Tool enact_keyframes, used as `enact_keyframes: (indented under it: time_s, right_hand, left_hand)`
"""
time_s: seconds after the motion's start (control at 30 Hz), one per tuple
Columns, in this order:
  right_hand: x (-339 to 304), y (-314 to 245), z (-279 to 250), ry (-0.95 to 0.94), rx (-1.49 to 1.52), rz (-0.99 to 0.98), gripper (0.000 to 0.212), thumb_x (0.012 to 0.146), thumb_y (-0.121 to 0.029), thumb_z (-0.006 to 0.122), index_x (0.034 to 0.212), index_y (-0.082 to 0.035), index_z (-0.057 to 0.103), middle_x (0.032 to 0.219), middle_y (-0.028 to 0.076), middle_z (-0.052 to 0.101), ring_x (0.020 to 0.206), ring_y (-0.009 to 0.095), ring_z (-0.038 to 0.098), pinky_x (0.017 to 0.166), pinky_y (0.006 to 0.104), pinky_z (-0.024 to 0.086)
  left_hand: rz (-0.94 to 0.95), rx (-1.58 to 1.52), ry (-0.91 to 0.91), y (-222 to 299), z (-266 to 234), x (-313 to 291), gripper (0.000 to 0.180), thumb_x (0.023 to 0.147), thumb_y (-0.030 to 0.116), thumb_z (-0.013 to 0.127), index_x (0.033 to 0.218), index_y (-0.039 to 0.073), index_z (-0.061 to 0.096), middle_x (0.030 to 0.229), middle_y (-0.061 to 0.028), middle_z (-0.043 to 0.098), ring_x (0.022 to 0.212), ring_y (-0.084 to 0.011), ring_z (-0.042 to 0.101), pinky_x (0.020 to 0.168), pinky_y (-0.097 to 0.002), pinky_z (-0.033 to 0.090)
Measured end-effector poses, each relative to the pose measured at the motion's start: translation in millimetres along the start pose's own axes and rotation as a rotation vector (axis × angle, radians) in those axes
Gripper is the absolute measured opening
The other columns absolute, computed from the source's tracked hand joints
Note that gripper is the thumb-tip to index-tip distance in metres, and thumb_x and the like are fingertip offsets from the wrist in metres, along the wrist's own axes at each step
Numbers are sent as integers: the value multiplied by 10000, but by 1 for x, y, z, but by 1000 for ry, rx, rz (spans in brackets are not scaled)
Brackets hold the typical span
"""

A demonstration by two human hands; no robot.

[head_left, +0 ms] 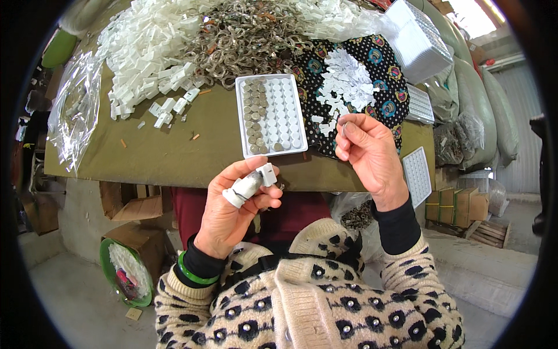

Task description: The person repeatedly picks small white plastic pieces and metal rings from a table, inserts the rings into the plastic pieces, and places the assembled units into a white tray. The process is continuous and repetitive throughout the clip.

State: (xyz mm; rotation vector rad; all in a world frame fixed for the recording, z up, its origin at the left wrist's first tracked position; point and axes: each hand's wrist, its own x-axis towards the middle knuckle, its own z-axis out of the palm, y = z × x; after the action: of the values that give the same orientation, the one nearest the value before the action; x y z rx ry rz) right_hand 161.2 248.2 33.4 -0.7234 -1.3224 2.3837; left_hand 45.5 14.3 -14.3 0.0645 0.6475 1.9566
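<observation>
My left hand (232,198) is closed near the table's front edge, holding a small white plastic casing (267,174) at its fingertips. A white cover with dark smudges (247,189) wraps its thumb. My right hand (372,148) is raised to the right, thumb and forefinger pinched on a small thin piece (344,129), too small to make out. Between and beyond the hands lies a white tray (302,131) with round pockets; silvery button cells (254,104) fill its left columns. White paper-like bits (346,78) are heaped on a dark patterned cloth (390,107) beyond my right hand.
White plastic casings (139,52) are piled at the back left, beside a heap of tangled clear-and-metal parts (238,41). Stacked white trays (415,41) stand at the back right. Clear plastic film (75,110) hangs over the left table edge. A green basin (125,273) sits below left.
</observation>
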Motion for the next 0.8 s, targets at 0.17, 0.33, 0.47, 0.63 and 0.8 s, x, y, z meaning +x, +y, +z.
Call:
enact_keyframes:
  time_s: [0.17,0.33,0.47,0.63,0.8]
  right_hand:
    - [-12,6,23,-57,-48,37,116,922,-41,637,1005,39,656,850,96,684,686,149,638,618,272,527]
    - [-22,30,50,-155,-395,-286,109,926,-2,631,1026,35,613,942,92,648,820,134,624,743,249,531]
    - [-23,46,63,-237,-681,-556,94,897,22,639,975,-15,600,965,94,600,854,163,599,748,271,504]
    - [-21,51,67,-226,-862,-697,99,864,4,669,934,-22,603,927,106,612,812,219,618,727,294,504]
    - [-23,53,69,-196,-806,-648,104,855,7,673,929,-21,607,916,111,623,806,227,622,727,302,504]
  left_hand:
    - [-4,15,10,1,5,-2,361,940,155,637,1261,2,578,1090,-185,654,879,-262,700,812,-438,605]
    - [39,35,12,0,6,-4,360,912,183,679,1226,21,612,1077,-176,675,849,-234,703,914,-504,557]
    - [61,-65,-40,1,7,-5,281,917,93,662,1174,-14,625,1042,-129,680,872,-232,695,869,-452,594]
    - [31,-95,48,2,10,-8,271,925,93,655,1173,-12,623,1030,-122,682,838,-227,705,827,-428,611]
    - [13,-133,18,2,8,-9,269,925,105,658,1163,-15,623,1012,-121,685,821,-230,708,817,-425,614]
